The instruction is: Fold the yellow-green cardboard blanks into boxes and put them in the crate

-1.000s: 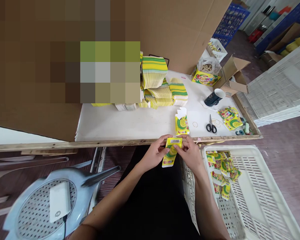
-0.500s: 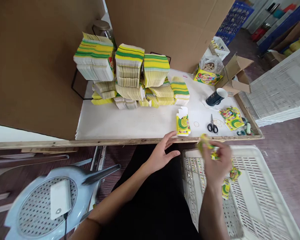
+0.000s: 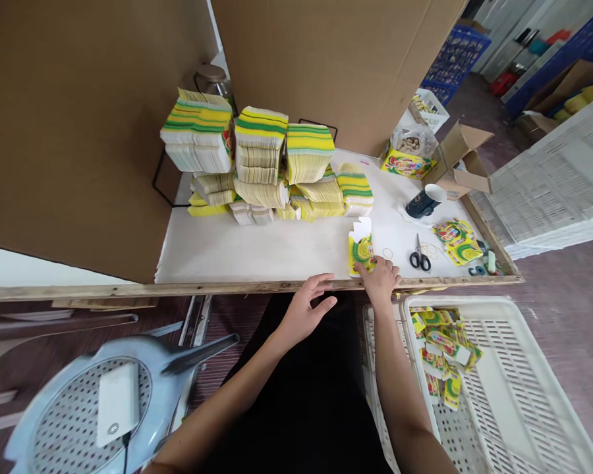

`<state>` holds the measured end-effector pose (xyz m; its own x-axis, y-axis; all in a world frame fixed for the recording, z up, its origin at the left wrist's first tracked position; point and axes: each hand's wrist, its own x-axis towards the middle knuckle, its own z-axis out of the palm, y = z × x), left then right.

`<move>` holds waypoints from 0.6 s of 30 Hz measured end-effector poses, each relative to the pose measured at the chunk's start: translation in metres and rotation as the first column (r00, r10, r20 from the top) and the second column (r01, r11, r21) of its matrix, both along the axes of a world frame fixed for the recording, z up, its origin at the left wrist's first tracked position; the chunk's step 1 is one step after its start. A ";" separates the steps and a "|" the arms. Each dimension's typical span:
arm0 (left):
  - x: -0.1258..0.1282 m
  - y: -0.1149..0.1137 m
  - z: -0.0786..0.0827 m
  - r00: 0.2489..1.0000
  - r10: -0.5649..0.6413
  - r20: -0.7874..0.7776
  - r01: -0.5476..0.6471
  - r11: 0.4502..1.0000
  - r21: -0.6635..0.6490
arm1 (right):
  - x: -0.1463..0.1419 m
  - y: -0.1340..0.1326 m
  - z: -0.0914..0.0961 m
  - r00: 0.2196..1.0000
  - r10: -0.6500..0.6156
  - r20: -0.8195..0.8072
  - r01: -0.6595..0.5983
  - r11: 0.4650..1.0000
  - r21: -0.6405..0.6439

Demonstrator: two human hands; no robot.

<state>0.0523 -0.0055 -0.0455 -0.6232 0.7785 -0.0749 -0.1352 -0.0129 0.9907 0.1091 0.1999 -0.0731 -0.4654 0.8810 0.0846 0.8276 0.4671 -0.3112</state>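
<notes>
At the table's front edge, my right hand [image 3: 380,282] is on a small yellow and green carton [image 3: 360,249]. Its thumb lies over the carton's lower front, and the other fingers curl at the lower right corner. The carton lies with its white end flaps open, pointing away from me. To the left, my left hand [image 3: 304,308] hovers just before the wooden edge with fingers loosely bent, thumb apart, and nothing in it. Behind the carton stand stacks of flat yellow, green and white cartons [image 3: 261,145].
A white plastic crate [image 3: 518,342] with several small filled cartons [image 3: 447,349] sits below right. Scissors [image 3: 419,257], a dark mug [image 3: 426,201] and flattened cartons [image 3: 457,241] lie on the table's right. A blue stool [image 3: 172,349] holding a white power bank [image 3: 118,403] is lower left.
My right hand has moved from over the crate, where it held a yellow carton, up to the open carton on the table. That held carton has left my hand. My left hand has shifted slightly left.
</notes>
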 end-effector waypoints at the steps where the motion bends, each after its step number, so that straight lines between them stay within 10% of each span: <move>1: -0.001 0.000 -0.001 1.000 0.014 0.010 -0.014 1.000 -0.007 | 0.000 0.001 -0.001 1.000 -0.002 0.006 0.002 1.000 0.006; 18: -0.007 0.007 -0.007 0.994 0.082 0.066 -0.082 0.997 -0.010 | 0.013 -0.008 0.001 0.916 -0.052 -0.398 0.042 0.999 -0.034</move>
